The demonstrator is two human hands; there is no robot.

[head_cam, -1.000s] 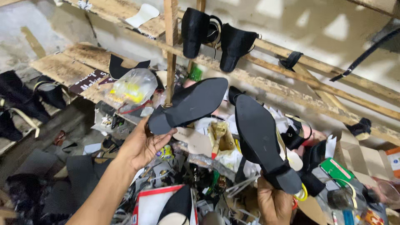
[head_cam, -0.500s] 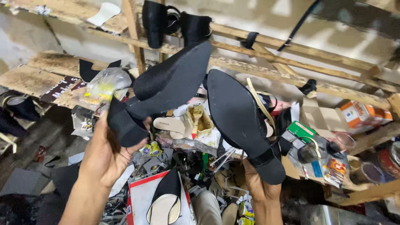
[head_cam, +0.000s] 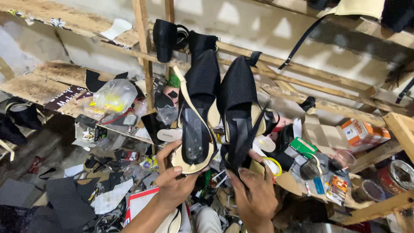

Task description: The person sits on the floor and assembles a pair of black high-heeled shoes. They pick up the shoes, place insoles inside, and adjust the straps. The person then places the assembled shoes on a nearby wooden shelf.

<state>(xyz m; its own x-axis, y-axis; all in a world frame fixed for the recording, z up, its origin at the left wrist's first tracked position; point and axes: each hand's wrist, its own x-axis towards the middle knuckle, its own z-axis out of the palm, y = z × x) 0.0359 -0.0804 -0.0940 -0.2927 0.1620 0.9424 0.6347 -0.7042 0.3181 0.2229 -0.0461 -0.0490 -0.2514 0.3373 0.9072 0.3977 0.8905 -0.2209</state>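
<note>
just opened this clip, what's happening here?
A person holds up a pair of black shoes, one in each hand, side by side in front of wooden shelves. The left hand grips the left shoe at its heel end, with the insole facing the camera. The right hand grips the right shoe by its loose black straps. More black shoes hang on the shelf rail above, and scraps, boxes and tins clutter the bench below.

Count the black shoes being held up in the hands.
2: one shoe in the left hand, one in the right hand, side by side. Others may lie hidden in the clutter.
</note>
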